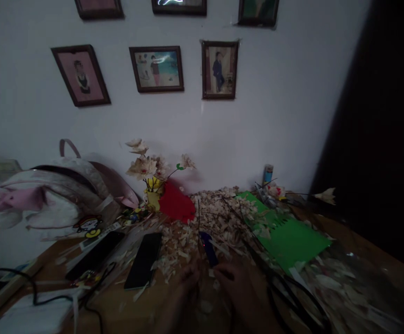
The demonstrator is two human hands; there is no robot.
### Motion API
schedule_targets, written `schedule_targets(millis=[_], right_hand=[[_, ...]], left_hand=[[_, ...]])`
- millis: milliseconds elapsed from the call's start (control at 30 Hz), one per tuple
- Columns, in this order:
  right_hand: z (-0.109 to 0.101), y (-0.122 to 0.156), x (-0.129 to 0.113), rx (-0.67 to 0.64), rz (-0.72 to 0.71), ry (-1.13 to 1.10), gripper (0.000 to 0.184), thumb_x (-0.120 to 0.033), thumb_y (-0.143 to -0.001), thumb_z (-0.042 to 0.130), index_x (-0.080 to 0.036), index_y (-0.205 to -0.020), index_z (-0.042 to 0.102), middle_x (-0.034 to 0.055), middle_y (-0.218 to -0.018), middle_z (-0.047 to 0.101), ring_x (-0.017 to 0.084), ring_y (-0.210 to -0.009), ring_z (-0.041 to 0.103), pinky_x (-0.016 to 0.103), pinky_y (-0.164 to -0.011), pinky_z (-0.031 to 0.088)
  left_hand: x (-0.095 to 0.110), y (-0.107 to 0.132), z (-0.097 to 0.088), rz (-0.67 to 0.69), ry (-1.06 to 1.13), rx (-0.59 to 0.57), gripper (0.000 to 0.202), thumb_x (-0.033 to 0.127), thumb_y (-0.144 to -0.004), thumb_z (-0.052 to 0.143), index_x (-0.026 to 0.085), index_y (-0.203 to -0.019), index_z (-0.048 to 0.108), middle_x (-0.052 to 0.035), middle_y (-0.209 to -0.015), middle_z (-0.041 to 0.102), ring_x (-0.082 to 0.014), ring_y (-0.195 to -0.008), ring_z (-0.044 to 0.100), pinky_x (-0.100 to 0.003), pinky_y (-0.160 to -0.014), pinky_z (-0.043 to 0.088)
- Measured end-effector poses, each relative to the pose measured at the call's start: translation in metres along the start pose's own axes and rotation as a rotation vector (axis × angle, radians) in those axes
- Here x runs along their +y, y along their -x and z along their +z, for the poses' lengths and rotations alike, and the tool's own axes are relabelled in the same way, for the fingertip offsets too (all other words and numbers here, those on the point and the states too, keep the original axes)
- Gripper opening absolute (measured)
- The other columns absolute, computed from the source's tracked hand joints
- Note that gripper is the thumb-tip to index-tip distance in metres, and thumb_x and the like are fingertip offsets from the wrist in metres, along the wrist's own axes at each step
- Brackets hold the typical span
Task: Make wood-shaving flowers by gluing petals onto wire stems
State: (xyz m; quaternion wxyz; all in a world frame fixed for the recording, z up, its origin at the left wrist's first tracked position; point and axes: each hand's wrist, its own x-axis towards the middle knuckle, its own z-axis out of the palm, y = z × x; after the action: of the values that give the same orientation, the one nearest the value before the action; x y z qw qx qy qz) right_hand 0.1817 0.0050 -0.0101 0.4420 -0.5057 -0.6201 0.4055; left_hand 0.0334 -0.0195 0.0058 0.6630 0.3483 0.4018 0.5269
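My left hand (189, 277) is closed in a pinch, low in the middle of the view. A thin dark stem (198, 218) rises from its fingertips. Close beside it, my right hand (235, 283) has its fingers curled together at the lower end of a slim blue object (208, 248) with a tiny red spot; dim light hides its exact kind. Large black-handled scissors (294, 301) lie just right of my right hand. Ahead of both hands spreads a heap of pale shavings (216, 211).
Green card (289, 241) lies right, red card (177, 204) at the back beside pale handmade flowers (142, 167). Two dark phones (143, 262) (95, 255), a backpack (59, 195) and a black cable (33, 283) occupy the left. A glue stick (268, 174) stands against the wall.
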Motion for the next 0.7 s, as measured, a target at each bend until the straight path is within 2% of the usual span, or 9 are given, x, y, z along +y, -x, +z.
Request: schedule_targets(millis=[100, 200, 400, 700], right_hand=[[0.003, 0.0, 0.0, -0.021, 0.058, -0.085, 0.018, -0.029, -0.07, 0.056, -0.019, -0.076, 0.07, 0.0045, -0.081, 0.071, 0.021, -0.082, 0.063, 0.03, -0.076, 0.048], [0.004, -0.001, 0.004, -0.038, 0.111, -0.135, 0.019, -0.028, -0.069, 0.057, -0.017, -0.078, 0.069, 0.0059, -0.083, 0.071, 0.022, -0.083, 0.063, 0.031, -0.077, 0.047], [0.005, -0.002, 0.008, -0.047, 0.159, -0.187, 0.02, -0.03, -0.066, 0.059, -0.016, -0.077, 0.069, 0.006, -0.081, 0.07, 0.022, -0.081, 0.063, 0.031, -0.074, 0.048], [0.002, 0.0, 0.002, -0.051, 0.166, -0.156, 0.023, -0.031, -0.066, 0.058, -0.014, -0.078, 0.068, 0.0085, -0.081, 0.07, 0.023, -0.081, 0.063, 0.031, -0.076, 0.047]], left_hand=[[-0.021, -0.005, -0.003, 0.001, 0.082, -0.021, 0.036, 0.038, -0.05, 0.077, 0.018, -0.053, 0.047, 0.0066, -0.051, 0.05, -0.0091, -0.049, 0.043, -0.023, -0.052, 0.03], [-0.035, -0.007, -0.005, -0.033, 0.05, 0.005, 0.037, 0.041, -0.051, 0.076, 0.019, -0.057, 0.047, 0.0086, -0.047, 0.047, -0.0068, -0.043, 0.038, -0.022, -0.049, 0.026], [-0.031, -0.004, -0.003, 0.009, -0.091, 0.002, 0.036, 0.043, -0.052, 0.075, 0.018, -0.057, 0.049, 0.0063, -0.053, 0.049, -0.009, -0.052, 0.042, -0.023, -0.053, 0.03], [-0.034, -0.006, -0.002, -0.041, -0.168, 0.032, 0.046, 0.056, -0.047, 0.071, 0.021, -0.057, 0.042, 0.01, -0.045, 0.043, -0.0059, -0.038, 0.034, -0.023, -0.042, 0.021]])
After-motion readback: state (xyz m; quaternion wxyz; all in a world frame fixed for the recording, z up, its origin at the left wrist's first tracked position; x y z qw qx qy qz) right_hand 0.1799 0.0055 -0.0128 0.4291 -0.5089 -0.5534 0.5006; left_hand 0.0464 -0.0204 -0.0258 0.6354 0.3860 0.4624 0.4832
